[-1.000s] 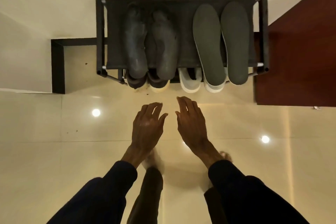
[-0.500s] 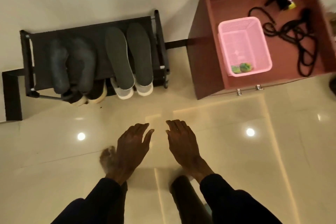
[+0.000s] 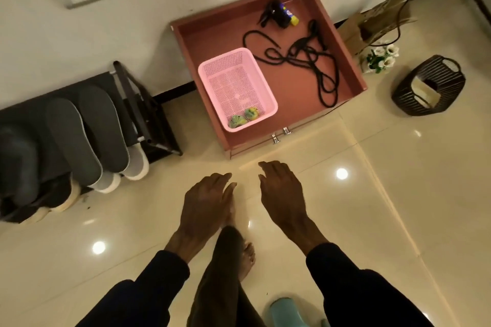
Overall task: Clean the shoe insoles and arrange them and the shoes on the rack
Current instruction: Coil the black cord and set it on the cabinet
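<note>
Hovering over the tiled floor, the left hand (image 3: 206, 201) and right hand (image 3: 281, 194) hold nothing, fingers extended and relaxed. Two grey insoles (image 3: 73, 140) lie side by side on the rack (image 3: 138, 111) at left, white shoes (image 3: 136, 168) beneath them, darker insoles (image 3: 18, 159) further left. A pink basket (image 3: 224, 57) sits in a red-brown box (image 3: 212, 39).

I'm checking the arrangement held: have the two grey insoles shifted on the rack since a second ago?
No. The grey insoles lie side by side on the rack, right end, above the white shoes, as before; only the camera turned.
</note>
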